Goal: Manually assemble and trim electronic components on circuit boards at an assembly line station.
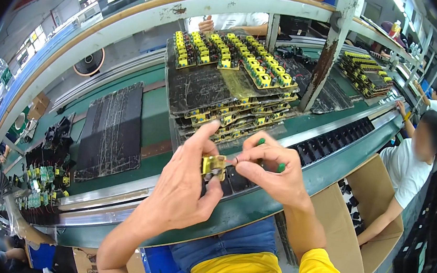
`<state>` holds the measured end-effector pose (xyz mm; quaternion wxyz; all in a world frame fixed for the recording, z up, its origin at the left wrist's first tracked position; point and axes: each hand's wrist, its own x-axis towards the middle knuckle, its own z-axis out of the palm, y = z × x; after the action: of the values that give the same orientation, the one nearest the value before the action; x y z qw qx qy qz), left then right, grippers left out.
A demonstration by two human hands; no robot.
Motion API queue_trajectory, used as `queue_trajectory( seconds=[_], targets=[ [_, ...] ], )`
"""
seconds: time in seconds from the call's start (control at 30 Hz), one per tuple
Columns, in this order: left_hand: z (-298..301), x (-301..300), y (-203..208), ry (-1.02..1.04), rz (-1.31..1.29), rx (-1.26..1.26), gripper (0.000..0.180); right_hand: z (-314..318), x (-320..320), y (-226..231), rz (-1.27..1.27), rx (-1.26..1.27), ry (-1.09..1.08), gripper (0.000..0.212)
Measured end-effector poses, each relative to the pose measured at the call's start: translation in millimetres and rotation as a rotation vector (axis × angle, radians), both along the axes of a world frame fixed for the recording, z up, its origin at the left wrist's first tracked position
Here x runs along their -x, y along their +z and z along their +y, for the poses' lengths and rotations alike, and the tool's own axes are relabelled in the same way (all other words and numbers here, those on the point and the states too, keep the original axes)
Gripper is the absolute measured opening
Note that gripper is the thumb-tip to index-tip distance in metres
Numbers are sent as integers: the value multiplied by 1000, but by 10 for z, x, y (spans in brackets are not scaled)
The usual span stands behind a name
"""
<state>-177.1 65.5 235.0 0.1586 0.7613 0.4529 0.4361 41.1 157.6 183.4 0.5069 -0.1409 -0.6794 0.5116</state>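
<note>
In front of my body, my left hand [182, 180] is closed round a small circuit board [212, 167] with a yellow-wrapped transformer on it, gripped between thumb and fingers. Just to the right, my right hand [275, 174] is pinched at the end of a thin red wire [228, 161] that runs to the board. Two green pieces [281, 167] show among my right fingers; whether they belong to one tool I cannot tell. Beneath both hands, black plastic casings [236, 179] stand in a row along a metal-edged track, partly hidden by my hands.
Beyond my hands rise stacked black sheets [196, 89] carrying rows of yellow circuit boards [257, 61]. A dark flat board [111, 131] lies left, near loose green boards [45, 185]. A rusty post [324, 67] stands behind. At right, a co-worker [411, 155] reaches into a cardboard box [333, 226].
</note>
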Motion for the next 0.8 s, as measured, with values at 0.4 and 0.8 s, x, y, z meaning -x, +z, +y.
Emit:
queue_trajectory(
  seconds=[0.4,0.8],
  targets=[
    [-177,199,-486,-393,-1061,710,16,-169,244,-101,125,257,346,15],
    [-325,511,-495,290,-55,651,6,-327,-252,-457,-430,-222,-463,21]
  ],
)
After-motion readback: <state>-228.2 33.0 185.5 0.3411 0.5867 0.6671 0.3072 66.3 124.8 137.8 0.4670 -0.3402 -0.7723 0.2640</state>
